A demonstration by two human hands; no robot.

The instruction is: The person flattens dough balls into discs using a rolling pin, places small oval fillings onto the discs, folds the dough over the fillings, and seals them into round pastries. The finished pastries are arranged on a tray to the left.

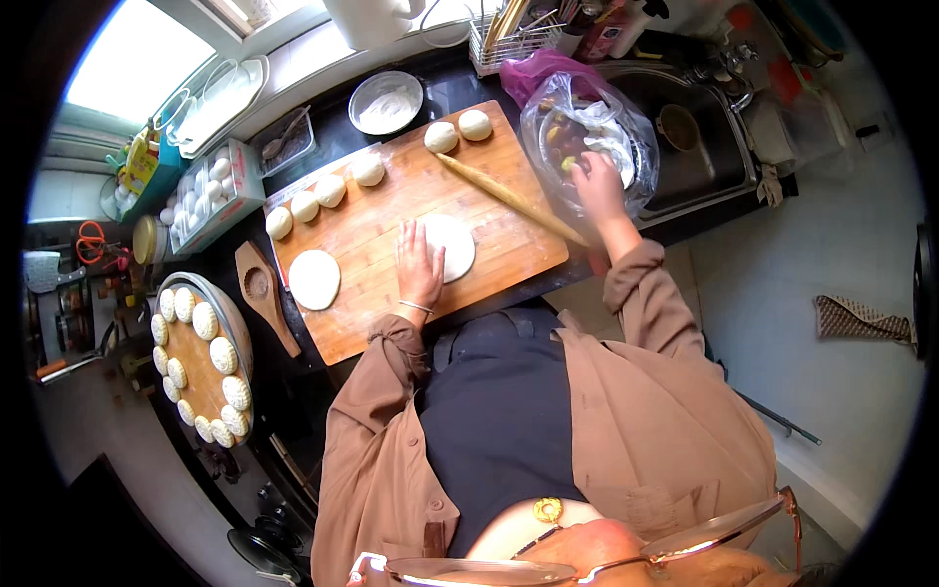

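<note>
My left hand (419, 265) rests with its fingers extended on the left part of a flat round of dough (455, 249), on a wooden board (381, 293). My right hand (598, 183) is over a bowl lined with a clear plastic bag (645, 158), its fingertips at the white cloth or paper (612, 136) inside; whether it grips anything is unclear. A tapered wooden rolling pin (506, 197) lies slantwise between the hands. Another flat dough round (314, 279) is at the board's left. Several dough balls (330, 191) line the far edge, with two more (475, 125) at the far right corner.
A carved wooden mould (258, 282) lies left of the board, near a large round tray (192, 352) of patterned pastries. Beyond the board are a bowl of flour (386, 103) and a plastic tub with a spoon (287, 143). A sink (704, 161) is right, a carton of eggs (213, 191) left.
</note>
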